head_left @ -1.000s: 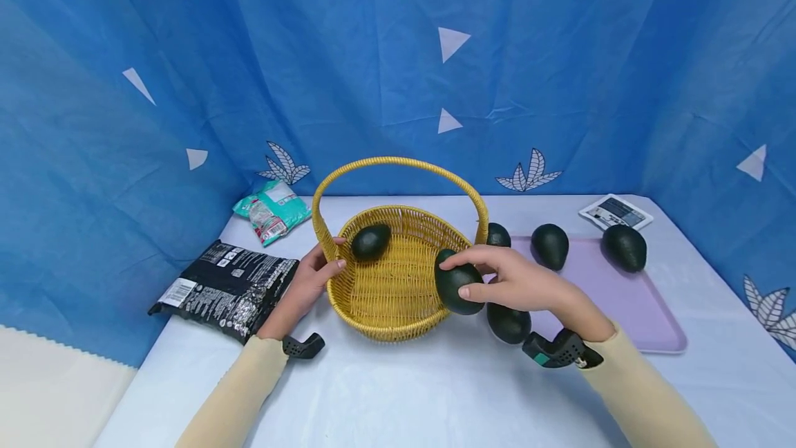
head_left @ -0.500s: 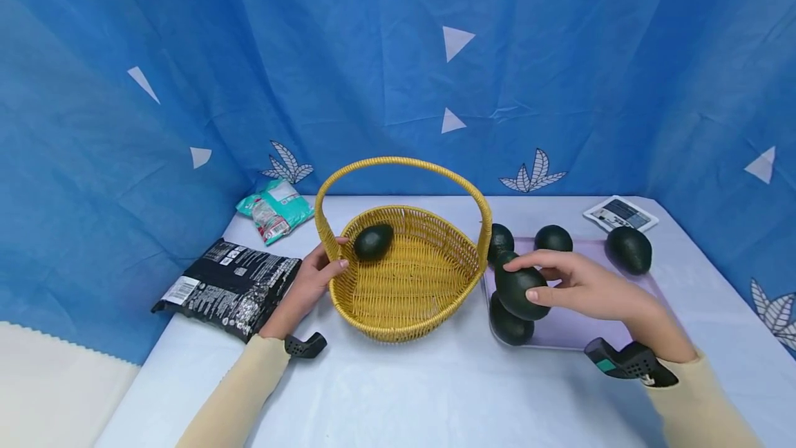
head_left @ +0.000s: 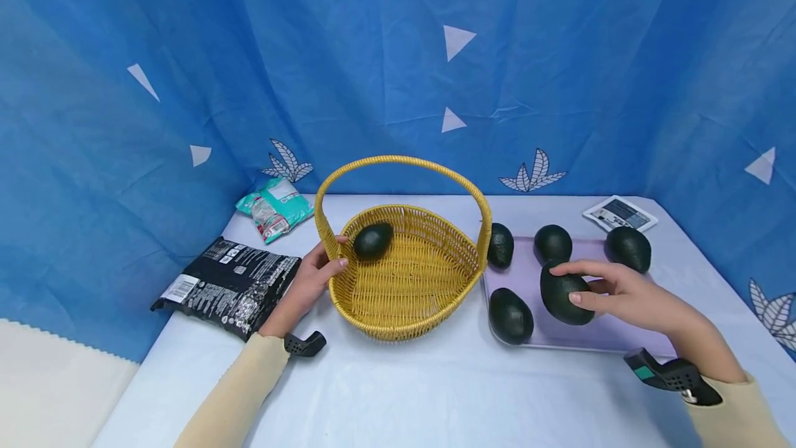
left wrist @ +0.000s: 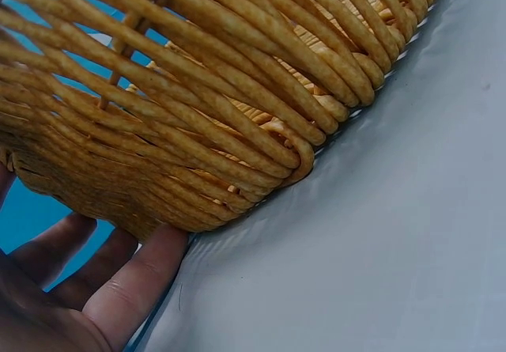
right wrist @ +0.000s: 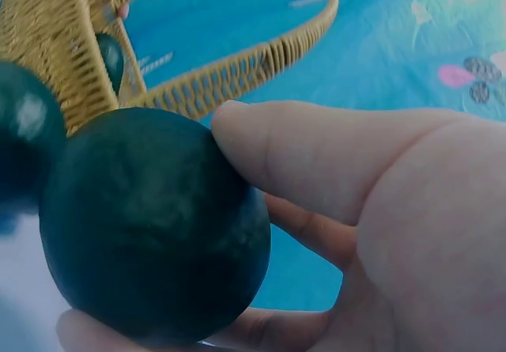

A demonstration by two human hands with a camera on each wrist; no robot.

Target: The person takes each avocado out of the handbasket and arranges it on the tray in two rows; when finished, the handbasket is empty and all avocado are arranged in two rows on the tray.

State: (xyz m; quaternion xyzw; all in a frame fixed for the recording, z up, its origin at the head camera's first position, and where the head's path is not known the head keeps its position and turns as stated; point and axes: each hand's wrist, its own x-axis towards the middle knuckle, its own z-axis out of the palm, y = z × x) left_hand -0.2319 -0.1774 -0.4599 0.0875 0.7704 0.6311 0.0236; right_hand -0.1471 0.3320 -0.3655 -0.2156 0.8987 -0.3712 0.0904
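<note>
My right hand point(head_left: 622, 296) pinches a dark green avocado point(head_left: 562, 296) between thumb and fingers, over the left half of a lilac tray point(head_left: 521, 277). In the right wrist view this avocado point(right wrist: 154, 225) fills much of the picture. My left hand point(head_left: 311, 278) grips the left side of a yellow wicker basket point(head_left: 398, 289) by the foot of its handle. From the left wrist, the thumb point(left wrist: 134, 289) shows against the woven wall. One avocado point(head_left: 373, 241) lies inside the basket at the back left.
Several avocados sit on the tray, one at its front left corner point(head_left: 510, 316) and one at the back right point(head_left: 628, 249). A black packet point(head_left: 233, 285) and a teal packet point(head_left: 276, 209) lie left of the basket. A white card point(head_left: 620, 213) is behind the tray.
My right hand has carried the avocado rightward, from the basket's right rim to over the tray. The left hand keeps its grip on the basket.
</note>
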